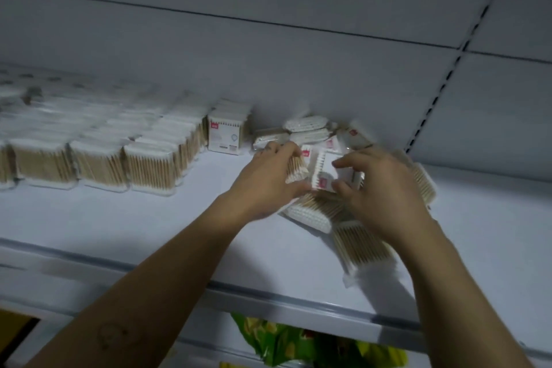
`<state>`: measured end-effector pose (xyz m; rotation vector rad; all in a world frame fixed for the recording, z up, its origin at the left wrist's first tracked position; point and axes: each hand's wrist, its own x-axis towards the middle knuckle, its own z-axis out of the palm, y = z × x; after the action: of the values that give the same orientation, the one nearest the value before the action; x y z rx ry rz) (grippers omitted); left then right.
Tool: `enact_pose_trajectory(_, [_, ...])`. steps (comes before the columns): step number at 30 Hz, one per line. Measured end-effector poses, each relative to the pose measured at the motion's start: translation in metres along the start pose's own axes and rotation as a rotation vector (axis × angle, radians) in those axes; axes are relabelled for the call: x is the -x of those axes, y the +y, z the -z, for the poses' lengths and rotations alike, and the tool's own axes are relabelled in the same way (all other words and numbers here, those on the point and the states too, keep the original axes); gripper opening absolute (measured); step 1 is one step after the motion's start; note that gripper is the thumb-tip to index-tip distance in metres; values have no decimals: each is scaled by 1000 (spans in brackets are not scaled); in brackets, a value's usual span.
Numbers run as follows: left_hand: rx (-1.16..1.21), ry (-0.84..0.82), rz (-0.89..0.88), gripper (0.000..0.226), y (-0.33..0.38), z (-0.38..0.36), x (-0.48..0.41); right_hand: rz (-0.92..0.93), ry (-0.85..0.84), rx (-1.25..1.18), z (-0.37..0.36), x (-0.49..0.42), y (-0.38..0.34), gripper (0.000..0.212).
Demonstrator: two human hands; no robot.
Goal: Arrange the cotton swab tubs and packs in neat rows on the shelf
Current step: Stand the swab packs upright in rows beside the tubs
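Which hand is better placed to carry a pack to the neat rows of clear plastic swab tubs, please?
Likely left: the left hand grips a wooden-stick swab pack nearer those tubs; the right hand pinches a white red-logo pack.

The tubs [59, 116] at the far left are a blur, and the left edge cuts their rows off. The right hand [385, 188] hides part of the packs [310, 215]. The red labels [323, 182] are too small to read. Under the shelf [149, 227], a green bag [283, 340] is half hidden.
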<state>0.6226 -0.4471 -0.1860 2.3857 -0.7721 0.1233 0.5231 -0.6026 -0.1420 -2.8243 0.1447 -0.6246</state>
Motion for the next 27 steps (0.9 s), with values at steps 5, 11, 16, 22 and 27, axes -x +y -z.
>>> enact_pose_trajectory(5, [323,244,137,21,-14,2,3,21,0,-93,4,0,-6,30])
enact_pose_trajectory(11, [1216,331,340,24,-25,28,27,-48,-86,-480,-5,-21,-31,45])
enact_pose_trajectory(16, [1411,357,296,25,-28,37,45,-32,-147,-565,-23,-41,-60,28])
enact_pose_trajectory(22, [723,334,363,24,-52,36,53,-36,-131,-404,-32,-58,-71,19])
enact_pose_trajectory(27, [-140,254,247,30,-72,27,50,21,-122,-46,-34,-85,-81,20])
